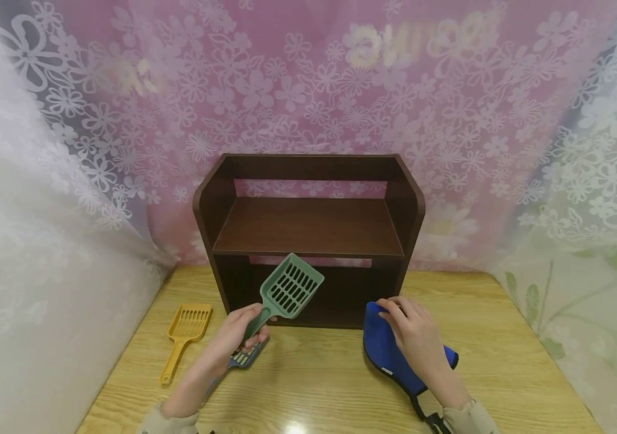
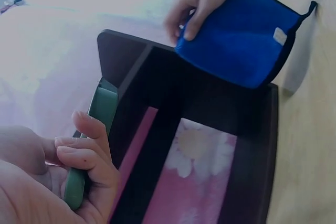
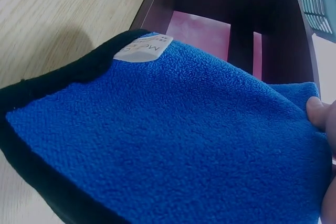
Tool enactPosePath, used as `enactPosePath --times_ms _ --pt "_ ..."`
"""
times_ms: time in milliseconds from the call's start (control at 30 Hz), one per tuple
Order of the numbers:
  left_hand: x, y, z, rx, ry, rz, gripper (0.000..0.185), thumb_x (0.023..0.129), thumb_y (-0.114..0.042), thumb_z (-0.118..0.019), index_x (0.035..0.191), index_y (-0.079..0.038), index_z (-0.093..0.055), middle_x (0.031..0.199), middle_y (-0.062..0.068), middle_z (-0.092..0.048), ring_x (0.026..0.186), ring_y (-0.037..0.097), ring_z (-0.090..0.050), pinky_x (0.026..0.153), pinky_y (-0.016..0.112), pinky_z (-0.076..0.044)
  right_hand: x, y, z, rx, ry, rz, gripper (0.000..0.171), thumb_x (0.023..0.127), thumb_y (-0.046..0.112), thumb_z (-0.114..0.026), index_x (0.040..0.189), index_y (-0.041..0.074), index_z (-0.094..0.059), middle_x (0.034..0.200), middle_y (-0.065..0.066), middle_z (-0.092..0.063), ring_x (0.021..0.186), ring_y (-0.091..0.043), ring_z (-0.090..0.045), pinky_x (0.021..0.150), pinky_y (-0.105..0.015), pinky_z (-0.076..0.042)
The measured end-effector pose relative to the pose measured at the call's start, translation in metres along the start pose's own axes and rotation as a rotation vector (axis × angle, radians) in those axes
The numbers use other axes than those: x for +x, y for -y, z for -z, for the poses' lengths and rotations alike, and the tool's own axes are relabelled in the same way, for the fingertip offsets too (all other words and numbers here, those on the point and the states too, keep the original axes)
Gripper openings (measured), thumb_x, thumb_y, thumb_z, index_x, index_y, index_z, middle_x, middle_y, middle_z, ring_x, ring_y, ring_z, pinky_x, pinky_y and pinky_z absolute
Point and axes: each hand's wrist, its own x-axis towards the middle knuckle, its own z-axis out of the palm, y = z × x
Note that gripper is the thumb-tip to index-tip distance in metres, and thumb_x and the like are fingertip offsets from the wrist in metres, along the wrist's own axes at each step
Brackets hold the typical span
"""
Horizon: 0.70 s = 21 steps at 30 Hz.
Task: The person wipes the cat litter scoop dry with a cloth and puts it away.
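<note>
At table centre, 12 o'clock from both hands, sits the dark wooden shelf unit [image 1: 308,235]: rigid, likely the heaviest item, so not a one-hand lift. Next down, the blue fleece cloth [image 1: 390,355] lies on the wooden table [image 1: 504,337] at the shelf's 5 o'clock corner; soft, limp, light, grippy nap, best pinched at its black-bound edge. The right hand [image 1: 419,337] rests on it, fingers curled over the far edge, thumb pressing the fleece in the wrist view. The green slotted scoop [image 1: 287,292] is stiff, light plastic, smooth; take it by the handle. The left hand [image 1: 235,337] is wrapped tightly round that handle, blade raised toward 1 o'clock in front of the lower shelf. A yellow scoop [image 1: 185,334] lies at 9 o'clock. Hidden: a small blue item [image 1: 243,357] under the left hand, mostly covered; cloth strap cut off at frame bottom.
</note>
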Motion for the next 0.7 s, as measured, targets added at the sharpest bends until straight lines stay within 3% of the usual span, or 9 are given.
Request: enactPosePath --times_ms 233,467,700 --pt "0.005 -0.019 0.014 0.053 -0.11 -0.043 0.034 0.113 -0.03 -0.033 0.123 -0.002 -0.05 0.08 0.002 -0.059 0.055 0.009 -0.038 0.056 0.022 -0.033 -0.002 0.001 -0.001 -0.024 -0.029 0.014 0.037 0.109 0.036 -0.046 0.111 0.01 -0.073 0.095 -0.005 -0.066 0.08 -0.022 -0.064 0.066 -0.04 -0.054" --pt "0.021 -0.041 0.027 -0.007 -0.25 -0.094 0.034 0.113 -0.023 -0.032 0.127 0.001 -0.051 0.089 0.004 -0.058 0.06 0.009 -0.043 0.056 0.02 -0.038 -0.003 0.0 0.0 -0.021 -0.024 -0.007 0.038 0.109 0.037 -0.045 0.112 0.011 -0.072 0.096 -0.004 -0.066 0.082 -0.021 -0.065 0.068 -0.041 -0.055" --pt "0.032 -0.059 0.038 -0.005 -0.297 -0.112 0.039 0.112 -0.019 -0.03 0.137 0.005 -0.049 0.092 0.0 -0.06 0.064 0.006 -0.045 0.056 0.018 -0.039 -0.003 -0.002 0.001 -0.022 -0.023 -0.004 0.037 0.109 0.037 -0.045 0.112 0.011 -0.072 0.096 -0.004 -0.066 0.082 -0.021 -0.065 0.069 -0.041 -0.056"
